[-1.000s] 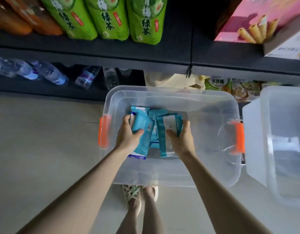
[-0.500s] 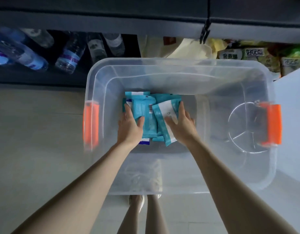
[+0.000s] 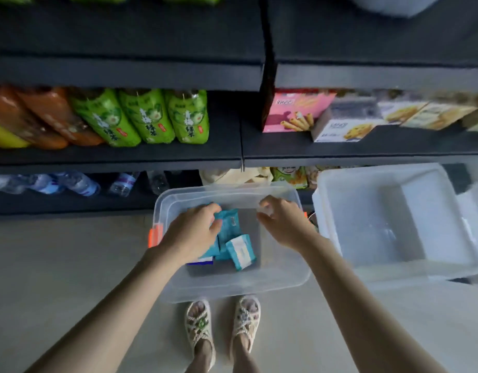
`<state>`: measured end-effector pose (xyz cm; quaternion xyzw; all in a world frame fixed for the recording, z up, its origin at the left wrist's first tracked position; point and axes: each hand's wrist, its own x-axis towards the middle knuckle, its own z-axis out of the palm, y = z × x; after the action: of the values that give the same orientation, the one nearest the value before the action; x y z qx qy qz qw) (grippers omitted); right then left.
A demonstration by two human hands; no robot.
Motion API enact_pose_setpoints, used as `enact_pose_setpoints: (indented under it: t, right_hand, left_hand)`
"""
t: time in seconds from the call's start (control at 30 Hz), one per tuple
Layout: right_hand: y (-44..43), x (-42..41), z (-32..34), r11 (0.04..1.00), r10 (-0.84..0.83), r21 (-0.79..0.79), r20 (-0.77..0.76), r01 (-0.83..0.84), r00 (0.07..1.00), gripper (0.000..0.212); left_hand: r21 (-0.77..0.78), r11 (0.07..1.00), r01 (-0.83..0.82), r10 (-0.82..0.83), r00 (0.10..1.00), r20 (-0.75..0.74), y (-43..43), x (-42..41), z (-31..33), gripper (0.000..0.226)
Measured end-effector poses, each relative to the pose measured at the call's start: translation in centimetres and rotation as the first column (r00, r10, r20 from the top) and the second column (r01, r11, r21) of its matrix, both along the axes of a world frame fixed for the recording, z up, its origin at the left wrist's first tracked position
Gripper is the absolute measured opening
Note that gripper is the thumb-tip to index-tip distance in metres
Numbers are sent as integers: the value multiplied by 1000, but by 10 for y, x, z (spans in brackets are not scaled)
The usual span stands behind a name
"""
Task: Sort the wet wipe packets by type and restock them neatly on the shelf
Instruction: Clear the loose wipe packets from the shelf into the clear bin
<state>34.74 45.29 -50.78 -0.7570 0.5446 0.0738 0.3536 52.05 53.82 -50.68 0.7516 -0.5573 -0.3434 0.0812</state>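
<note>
Wet wipe packets: a small teal heap at frame centre, lying in the left half of a clear storage bin that stands on the pale floor. One white-faced packet lies tilted at the heap's lower right edge, apart from both hands. The left hand covers the heap, with its fingers curled over the far edge of the top packets and its thumb pressed on a teal face. The right hand hovers over the bin's right half with fingers loosely curled and nothing visibly held. The hands are well apart. Bare bin floor shows between the heap and the right wall. A white tub stands just beside the bin at right. The dark shelf edge crosses above the bin's far rim. Sandals stand just below the near rim.
</note>
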Motion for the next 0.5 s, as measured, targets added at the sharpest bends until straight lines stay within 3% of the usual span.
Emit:
enact_pose_setpoints:
  t: [0.23, 0.37, 0.5]
  right_hand:
    - [-49, -68, 225, 945, 20, -324, 189, 44, 982, 27]
    - [-64, -132, 330, 877, 44, -469, 291, 102, 956, 29]
    - [-84, -200, 400, 804, 159, -590, 329, 71, 931, 25]
  left_hand:
    - [-471, 880, 62, -51, 998, 37, -55, -62, 211, 22]
    - [-631, 772, 76, -25, 996, 90, -76, -120, 315, 24]
    - [-753, 655, 59, 52, 991, 124, -89, -184, 379, 23]
